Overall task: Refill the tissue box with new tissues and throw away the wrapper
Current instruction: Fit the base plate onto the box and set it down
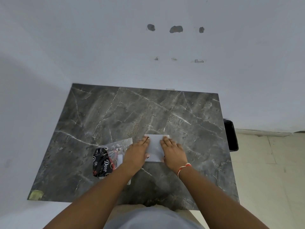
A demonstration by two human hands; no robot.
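While both hands grip its sides, the tissue stack runs lengthwise away from the person.

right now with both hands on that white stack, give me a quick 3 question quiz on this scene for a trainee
1. True or false: the white tissue stack lies on the marble table.
2. Which side of the stack is the printed wrapper on? A. left B. right C. behind it
3. Fill in: the black bin stands on the floor off the table's ____ edge.

Key: 1 true. Left hand and right hand hold its two sides. 2 A. 3 right.
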